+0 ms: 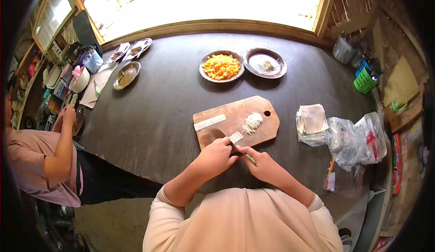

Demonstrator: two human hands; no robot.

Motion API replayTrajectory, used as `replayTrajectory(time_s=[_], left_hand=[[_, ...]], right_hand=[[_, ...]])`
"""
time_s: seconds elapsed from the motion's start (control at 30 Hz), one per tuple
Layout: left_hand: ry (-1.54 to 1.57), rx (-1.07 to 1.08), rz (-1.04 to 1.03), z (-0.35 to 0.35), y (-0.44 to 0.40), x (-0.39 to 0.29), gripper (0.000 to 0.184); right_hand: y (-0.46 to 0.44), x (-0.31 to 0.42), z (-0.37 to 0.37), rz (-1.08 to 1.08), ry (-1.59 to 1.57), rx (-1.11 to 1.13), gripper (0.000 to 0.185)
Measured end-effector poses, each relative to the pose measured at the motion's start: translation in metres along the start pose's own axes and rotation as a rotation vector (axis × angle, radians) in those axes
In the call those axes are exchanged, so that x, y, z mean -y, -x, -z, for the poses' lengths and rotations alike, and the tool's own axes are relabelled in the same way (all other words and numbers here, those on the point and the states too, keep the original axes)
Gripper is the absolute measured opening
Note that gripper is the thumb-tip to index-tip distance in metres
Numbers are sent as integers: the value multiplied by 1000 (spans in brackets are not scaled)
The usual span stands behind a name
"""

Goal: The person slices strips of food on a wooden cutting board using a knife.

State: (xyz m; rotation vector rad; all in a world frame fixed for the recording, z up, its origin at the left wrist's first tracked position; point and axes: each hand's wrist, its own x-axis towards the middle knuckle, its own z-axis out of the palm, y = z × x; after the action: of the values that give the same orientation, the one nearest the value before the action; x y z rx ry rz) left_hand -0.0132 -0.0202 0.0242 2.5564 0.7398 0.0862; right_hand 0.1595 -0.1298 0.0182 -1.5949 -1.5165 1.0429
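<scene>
A wooden cutting board [217,118] with a hole near one corner lies in front of me. My right hand [265,165] is closed around the green handle of a knife [248,158]; its blade is mostly hidden by my hands. Curled on the board's near edge, my left hand [215,156] presses its fingertips against a small block of white slices [236,137]. Beyond the fingers sits a heap of thin white shreds [253,122]. A flat white strip [210,122] lies at the board's left side. I cannot tell what the white food is.
Behind the board stand a bowl of chopped orange pieces [222,66] and a brown plate [265,63] with a small heap on it. Plastic bags [358,139] and a green basket [364,81] are on the right. Another person [50,157] stands at the left edge, near a bowl [127,76].
</scene>
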Motion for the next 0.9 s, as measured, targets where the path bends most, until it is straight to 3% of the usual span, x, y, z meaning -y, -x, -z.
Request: replayTrajectory(time_s=[0.27, 0.5, 0.67, 0.77, 0.9], left_hand=[[2, -4, 8, 1, 1, -2, 32], [12, 12, 26, 1, 1, -1, 33], [-1, 3, 40, 1, 1, -3, 32], [24, 24, 42, -2, 0, 2, 32], [4, 21, 33, -3, 0, 1, 32]], right_hand=[[-6, -18, -11, 96, 35, -34, 35], [-2, -13, -9, 85, 17, -45, 35], [-2, 0, -4, -35, 0, 2, 35], [1, -11, -8, 53, -1, -24, 36], [-8, -15, -10, -3, 39, 22, 39]])
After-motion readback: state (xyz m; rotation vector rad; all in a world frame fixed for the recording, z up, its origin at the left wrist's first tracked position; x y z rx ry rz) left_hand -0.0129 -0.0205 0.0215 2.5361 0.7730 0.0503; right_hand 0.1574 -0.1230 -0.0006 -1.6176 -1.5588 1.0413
